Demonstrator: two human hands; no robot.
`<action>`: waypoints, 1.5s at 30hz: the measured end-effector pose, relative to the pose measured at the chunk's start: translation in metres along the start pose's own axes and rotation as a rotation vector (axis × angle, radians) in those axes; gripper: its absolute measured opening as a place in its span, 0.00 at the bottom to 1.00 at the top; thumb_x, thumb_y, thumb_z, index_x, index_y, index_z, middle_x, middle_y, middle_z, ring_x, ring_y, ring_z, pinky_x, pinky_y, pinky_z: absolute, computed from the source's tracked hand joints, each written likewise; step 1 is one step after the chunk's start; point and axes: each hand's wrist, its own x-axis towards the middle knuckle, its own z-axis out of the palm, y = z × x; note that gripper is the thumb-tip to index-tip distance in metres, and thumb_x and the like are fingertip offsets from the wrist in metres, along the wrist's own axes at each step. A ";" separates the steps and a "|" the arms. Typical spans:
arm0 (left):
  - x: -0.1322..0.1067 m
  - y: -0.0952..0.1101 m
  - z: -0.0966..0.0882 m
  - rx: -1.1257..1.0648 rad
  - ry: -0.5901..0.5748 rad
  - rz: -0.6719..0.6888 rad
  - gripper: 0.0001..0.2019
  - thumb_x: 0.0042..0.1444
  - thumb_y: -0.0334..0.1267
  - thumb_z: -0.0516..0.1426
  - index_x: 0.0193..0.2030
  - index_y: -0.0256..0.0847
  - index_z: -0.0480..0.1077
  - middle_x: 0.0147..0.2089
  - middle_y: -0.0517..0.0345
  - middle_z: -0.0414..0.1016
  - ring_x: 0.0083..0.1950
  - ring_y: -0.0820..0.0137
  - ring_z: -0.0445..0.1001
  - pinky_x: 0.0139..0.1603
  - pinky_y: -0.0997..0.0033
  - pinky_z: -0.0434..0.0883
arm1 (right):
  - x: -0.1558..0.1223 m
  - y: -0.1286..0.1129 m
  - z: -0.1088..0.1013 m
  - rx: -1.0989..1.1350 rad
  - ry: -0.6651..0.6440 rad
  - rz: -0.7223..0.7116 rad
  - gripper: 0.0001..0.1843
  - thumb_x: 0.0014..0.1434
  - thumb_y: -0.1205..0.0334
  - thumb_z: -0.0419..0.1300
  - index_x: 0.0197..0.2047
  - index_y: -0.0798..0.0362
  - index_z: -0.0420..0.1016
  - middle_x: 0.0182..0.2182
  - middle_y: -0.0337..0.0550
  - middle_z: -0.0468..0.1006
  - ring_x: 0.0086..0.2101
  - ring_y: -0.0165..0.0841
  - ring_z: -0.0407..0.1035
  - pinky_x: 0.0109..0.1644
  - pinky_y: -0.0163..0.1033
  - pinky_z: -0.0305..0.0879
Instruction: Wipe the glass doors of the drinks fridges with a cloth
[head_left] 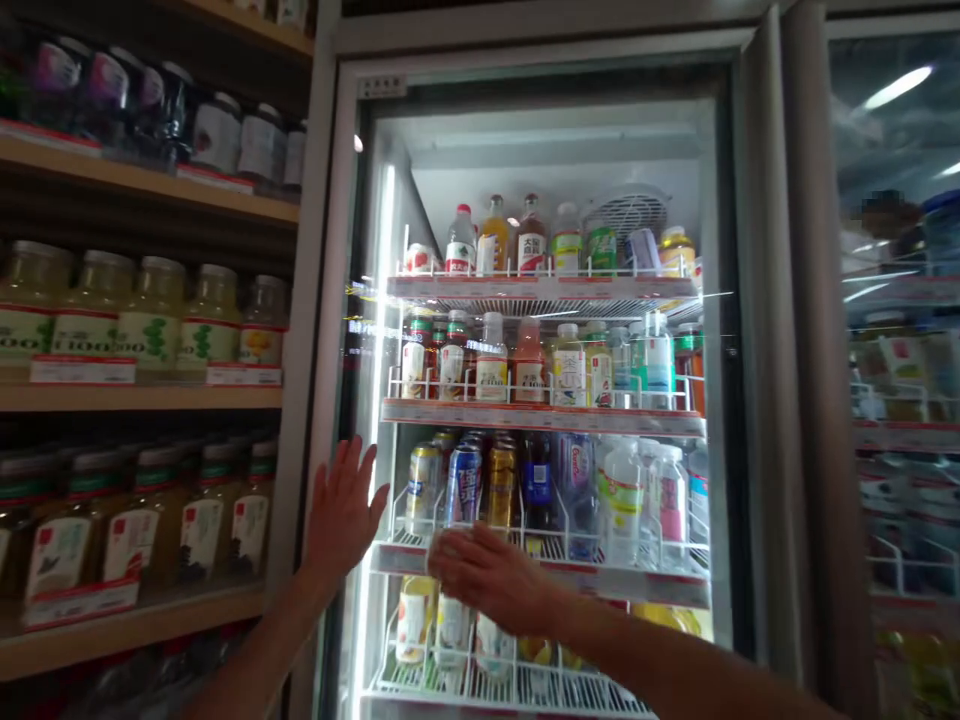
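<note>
My left hand (343, 507) is raised with its fingers spread, in front of the left frame edge of a lit glass-door drinks fridge (742, 400). Nothing shows in it. My right hand (491, 578) reaches in from the lower right, its fingers stretched out to the left and somewhat blurred. It is in front of the glass, overlapping the lower shelves, and I see no object in it. Whether either hand touches the door I cannot tell. Behind the right hand stand a blue can (463, 485), a gold can (501, 485) and pale-labelled bottles (453, 630).
Wooden shelves (150, 398) on the left hold rows of jars (217, 135) and bottles (206, 530). Upper fridge racks carry juice bottles (529, 355) and other drinks. A second fridge door (892, 420) stands at the right, with reflections on its glass.
</note>
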 end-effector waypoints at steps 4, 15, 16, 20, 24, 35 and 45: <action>-0.002 -0.015 -0.009 0.015 -0.005 -0.035 0.27 0.62 0.43 0.43 0.67 0.39 0.46 0.68 0.44 0.48 0.69 0.58 0.44 0.66 0.47 0.47 | 0.057 0.054 -0.011 -0.051 0.093 0.269 0.23 0.60 0.66 0.54 0.58 0.48 0.63 0.63 0.40 0.57 0.63 0.40 0.45 0.65 0.56 0.42; -0.004 -0.042 -0.037 0.129 0.014 -0.042 0.27 0.62 0.43 0.42 0.67 0.39 0.47 0.68 0.43 0.49 0.69 0.58 0.45 0.65 0.48 0.48 | 0.102 -0.005 0.032 0.084 0.029 -0.021 0.18 0.63 0.65 0.48 0.56 0.53 0.65 0.59 0.42 0.63 0.61 0.36 0.49 0.65 0.48 0.47; -0.003 -0.044 -0.040 0.137 0.029 -0.039 0.26 0.63 0.43 0.42 0.67 0.39 0.47 0.68 0.44 0.49 0.69 0.58 0.45 0.65 0.49 0.48 | 0.115 0.010 0.026 0.074 0.033 0.036 0.19 0.63 0.66 0.48 0.57 0.53 0.64 0.60 0.42 0.62 0.61 0.37 0.49 0.65 0.51 0.46; 0.003 -0.046 -0.047 0.150 0.067 -0.035 0.26 0.63 0.42 0.42 0.67 0.40 0.46 0.68 0.45 0.47 0.69 0.59 0.44 0.65 0.49 0.49 | 0.171 0.069 0.005 0.032 0.114 0.363 0.19 0.62 0.68 0.47 0.55 0.52 0.66 0.63 0.45 0.55 0.64 0.45 0.42 0.65 0.59 0.39; 0.002 -0.043 -0.050 0.156 0.078 -0.038 0.26 0.63 0.41 0.43 0.67 0.40 0.45 0.69 0.44 0.46 0.69 0.58 0.43 0.65 0.49 0.49 | 0.148 0.014 0.030 0.109 0.100 0.199 0.20 0.65 0.67 0.42 0.57 0.56 0.64 0.61 0.44 0.60 0.63 0.43 0.45 0.64 0.53 0.46; -0.008 -0.013 -0.025 0.118 0.028 0.028 0.25 0.63 0.40 0.44 0.66 0.42 0.47 0.69 0.45 0.47 0.70 0.61 0.43 0.65 0.50 0.50 | 0.056 0.073 -0.025 -0.072 0.008 0.294 0.25 0.60 0.68 0.52 0.60 0.45 0.60 0.64 0.39 0.53 0.64 0.40 0.44 0.66 0.59 0.38; -0.001 0.071 -0.004 -0.022 -0.090 0.093 0.22 0.62 0.40 0.44 0.63 0.39 0.54 0.68 0.45 0.50 0.70 0.61 0.39 0.65 0.50 0.52 | -0.078 0.052 -0.047 -0.031 0.085 0.065 0.23 0.61 0.70 0.48 0.57 0.40 0.64 0.61 0.32 0.62 0.61 0.31 0.52 0.66 0.46 0.45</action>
